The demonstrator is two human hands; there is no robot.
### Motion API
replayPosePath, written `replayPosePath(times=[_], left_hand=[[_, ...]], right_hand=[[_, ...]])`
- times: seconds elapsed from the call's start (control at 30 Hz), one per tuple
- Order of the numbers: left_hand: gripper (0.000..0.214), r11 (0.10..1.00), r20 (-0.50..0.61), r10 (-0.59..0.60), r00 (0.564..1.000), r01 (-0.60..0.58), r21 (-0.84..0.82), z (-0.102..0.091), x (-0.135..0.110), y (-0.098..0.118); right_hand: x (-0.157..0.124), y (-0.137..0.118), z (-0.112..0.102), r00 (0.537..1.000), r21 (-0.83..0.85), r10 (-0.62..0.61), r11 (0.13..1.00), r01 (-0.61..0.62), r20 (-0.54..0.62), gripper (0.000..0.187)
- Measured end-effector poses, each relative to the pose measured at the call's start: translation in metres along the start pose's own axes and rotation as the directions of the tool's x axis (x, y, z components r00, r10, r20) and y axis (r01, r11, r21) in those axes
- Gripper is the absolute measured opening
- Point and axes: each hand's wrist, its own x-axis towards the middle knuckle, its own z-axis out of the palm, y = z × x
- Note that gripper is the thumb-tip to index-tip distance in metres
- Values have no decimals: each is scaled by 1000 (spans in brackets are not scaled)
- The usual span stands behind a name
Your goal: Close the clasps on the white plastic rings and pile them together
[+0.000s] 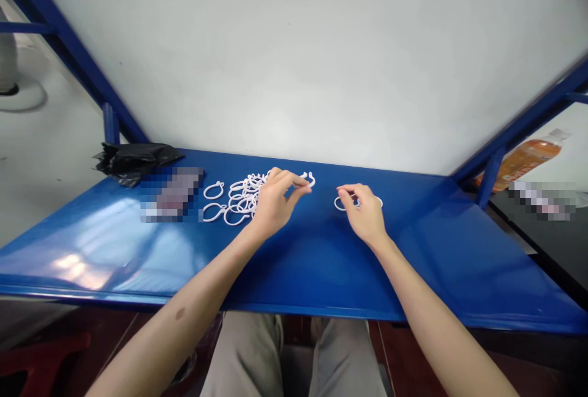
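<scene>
My left hand (281,193) is closed in a pinch on a white plastic curtain ring (312,177), whose curved end shows beyond the fingertips. Part of that ring is hidden by the fingers. Just left of and behind this hand lies a pile of white curtain rings (243,195), several of them overlapping. My right hand (362,210) hovers low over the table with thumb and forefinger together; what is between them, if anything, cannot be made out. Beneath and beside it are more white rings (339,204), partly covered by the hand.
The blue table (312,262) meets a pale wall. A black plastic bag (138,158) and a blurred flat object (177,195) lie at the left. Blue metal bars (489,179) flank the table; beyond the right one are an orange drink bottle (528,161) and a black surface (546,244).
</scene>
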Motion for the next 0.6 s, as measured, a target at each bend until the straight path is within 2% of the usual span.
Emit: replayPosePath(times=[0.1, 0.2, 0.27, 0.33, 0.43, 0.53, 0.6], left_hand=[[10, 980, 139, 199, 970, -201, -2, 10, -9, 4], [14, 957, 292, 280, 914, -288, -17, 19, -17, 5], [12, 956, 325, 285, 902, -291, -29, 23, -20, 6], [9, 971, 286, 235, 929, -235, -36, 25, -21, 7], [8, 999, 170, 35, 985, -36, 5, 27, -21, 7], [14, 990, 173, -139, 975, 140, 4, 29, -20, 3], [11, 981, 245, -164, 955, 183, -57, 30, -20, 1]], right_hand=[[-9, -15, 12, 978, 253, 101, 957, -146, 181, 28], [-14, -17, 21, 968, 368, 156, 903, -221, 199, 26], [-15, -15, 23, 969, 381, 171, 896, -228, 176, 24], [-14, -13, 22, 973, 368, 171, 904, -217, 153, 23], [-14, -13, 19, 983, 316, 134, 934, -168, 128, 23], [-15, -14, 17, 989, 257, 87, 959, -115, 120, 23], [-15, -14, 18, 990, 230, 63, 969, -90, 124, 24]])
